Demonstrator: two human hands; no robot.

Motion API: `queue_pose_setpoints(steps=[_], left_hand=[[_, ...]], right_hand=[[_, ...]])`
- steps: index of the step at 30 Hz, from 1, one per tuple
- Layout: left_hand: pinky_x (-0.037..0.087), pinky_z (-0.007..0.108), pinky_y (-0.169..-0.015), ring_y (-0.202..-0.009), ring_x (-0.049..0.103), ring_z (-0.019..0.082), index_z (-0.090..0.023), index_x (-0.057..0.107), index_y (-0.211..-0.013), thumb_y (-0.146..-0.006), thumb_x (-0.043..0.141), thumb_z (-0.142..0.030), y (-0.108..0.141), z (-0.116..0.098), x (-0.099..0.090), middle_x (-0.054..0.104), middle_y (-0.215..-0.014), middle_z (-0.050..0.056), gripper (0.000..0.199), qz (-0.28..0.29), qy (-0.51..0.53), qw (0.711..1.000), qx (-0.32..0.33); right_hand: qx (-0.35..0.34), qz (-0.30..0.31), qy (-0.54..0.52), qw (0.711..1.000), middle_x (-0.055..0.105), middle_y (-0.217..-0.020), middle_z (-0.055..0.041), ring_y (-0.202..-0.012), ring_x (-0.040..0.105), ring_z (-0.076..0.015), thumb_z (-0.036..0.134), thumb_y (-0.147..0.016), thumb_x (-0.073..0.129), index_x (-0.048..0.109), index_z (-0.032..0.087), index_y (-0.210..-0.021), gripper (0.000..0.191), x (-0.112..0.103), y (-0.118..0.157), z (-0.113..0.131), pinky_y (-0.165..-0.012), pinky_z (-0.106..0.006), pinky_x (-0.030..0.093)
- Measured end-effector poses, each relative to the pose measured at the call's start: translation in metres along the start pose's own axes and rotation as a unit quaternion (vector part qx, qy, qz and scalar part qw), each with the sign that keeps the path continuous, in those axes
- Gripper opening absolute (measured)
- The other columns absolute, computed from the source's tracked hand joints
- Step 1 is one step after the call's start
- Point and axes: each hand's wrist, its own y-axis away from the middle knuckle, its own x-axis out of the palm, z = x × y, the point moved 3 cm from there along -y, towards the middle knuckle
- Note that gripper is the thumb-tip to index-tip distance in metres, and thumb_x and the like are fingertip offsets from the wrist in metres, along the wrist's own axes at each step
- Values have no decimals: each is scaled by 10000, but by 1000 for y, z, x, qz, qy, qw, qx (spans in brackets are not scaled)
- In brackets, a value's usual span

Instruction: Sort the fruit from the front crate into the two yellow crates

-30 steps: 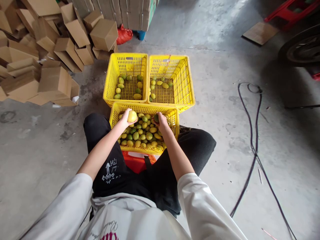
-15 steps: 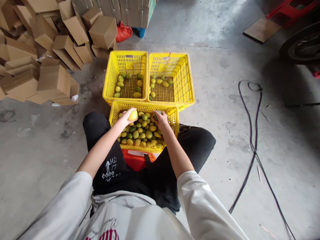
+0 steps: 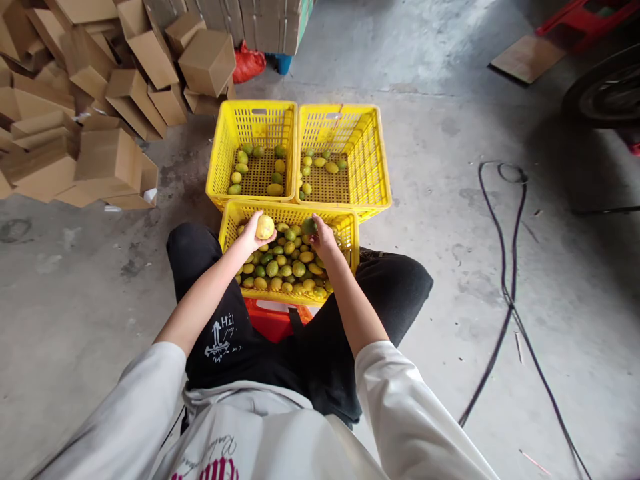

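My left hand point(image 3: 251, 235) is closed around a yellow lemon point(image 3: 265, 227), held above the near yellow crate point(image 3: 290, 298). On the other side, my right hand point(image 3: 324, 237) grips a dark green lemon point(image 3: 309, 227) over the same crate. Beneath both hands lies a heap of green and yellow lemons point(image 3: 285, 261). Beyond it, side by side, stand a left yellow crate point(image 3: 215, 160) and a right yellow crate point(image 3: 367, 160). Each has several lemons along its sides, with bare slatted bottom showing between them.
Cardboard boxes point(image 3: 107, 157) are piled on the left. A red mesh sack point(image 3: 249, 63) lies behind the crates. Black cable point(image 3: 510, 267) runs over the concrete floor on the right. A wheel point(image 3: 605, 93) and a red stool point(image 3: 585, 23) are at the upper right.
My left hand has turned the yellow lemon, showing a paler, marked face. My right hand has lifted slightly, and its green lemon shows more clearly.
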Motion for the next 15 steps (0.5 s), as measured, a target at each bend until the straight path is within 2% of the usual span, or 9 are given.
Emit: queue_pose_setpoints(steps=[2, 5, 10, 15], left_hand=[[606, 269, -613, -679, 625, 135, -199, 564, -854, -761, 880, -440, 2, -1, 1, 605, -838, 37, 408, 3, -13, 1000, 5], [608, 260, -619, -680, 631, 133, -189, 570, -846, -733, 914, -392, 5, -2, 3, 615, -829, 36, 415, 17, -15, 1000, 16], [600, 255, -626, -687, 638, 136, -192, 571, -838, -789, 867, -354, 9, -2, 4, 613, -824, 34, 341, 15, -15, 1000, 11], [614, 270, -664, -664, 630, 121, -197, 569, -859, -799, 845, -324, 13, -8, 3, 613, -782, 9, 310, 4, 9, 999, 41]], right_hand=[[-6, 22, 8, 1000, 504, -641, 12, -518, 424, -102, 510, -854, 721, 522, 207, -807, 366, 2, 3, 1, -413, -208, 352], [1, 45, 22, 999, 543, -659, -8, -526, 436, -100, 374, -869, 704, 518, 206, -755, 275, 5, 6, 1, -429, -204, 383], [7, 38, 54, 998, 594, -670, -12, -560, 512, -109, 217, -865, 641, 547, 198, -791, 121, 7, 8, -4, -487, -193, 442], [-6, 29, 113, 993, 640, -687, -7, -587, 569, -108, 148, -820, 676, 586, 179, -836, 96, 5, 9, -12, -530, -189, 452]])
